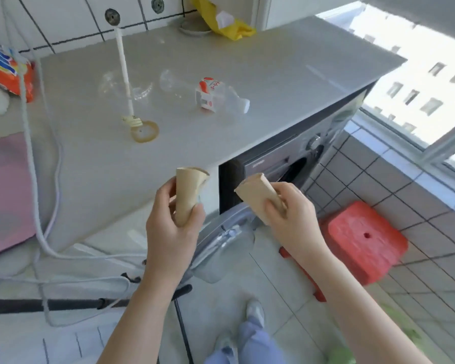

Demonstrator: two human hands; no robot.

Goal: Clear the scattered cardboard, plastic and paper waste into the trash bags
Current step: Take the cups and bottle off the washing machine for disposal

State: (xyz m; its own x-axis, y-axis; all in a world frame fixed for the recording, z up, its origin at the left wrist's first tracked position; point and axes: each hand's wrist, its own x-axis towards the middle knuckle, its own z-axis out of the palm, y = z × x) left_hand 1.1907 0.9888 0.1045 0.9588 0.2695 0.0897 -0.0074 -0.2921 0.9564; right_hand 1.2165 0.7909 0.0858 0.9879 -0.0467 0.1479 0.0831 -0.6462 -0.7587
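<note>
2 hands hold flattened cardboard tubes.
Left hand (172, 227) grips 1 tube (188, 191), right hand (290, 214) grips another tube (256, 193), beyond the counter's (247, 53) front edge.

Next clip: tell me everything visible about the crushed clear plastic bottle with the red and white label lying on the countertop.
The crushed clear plastic bottle with the red and white label lies on its side on the pale grey countertop, right of centre, above the washing machine. Its transparent body looks flattened and creased. The label wraps the middle, red at the top, white below with small print too blurred to read. A whitish end, probably the cap, points right. Neither hand touches it; nothing appears to rest on it. A clear plastic piece lies just to its left.
</note>
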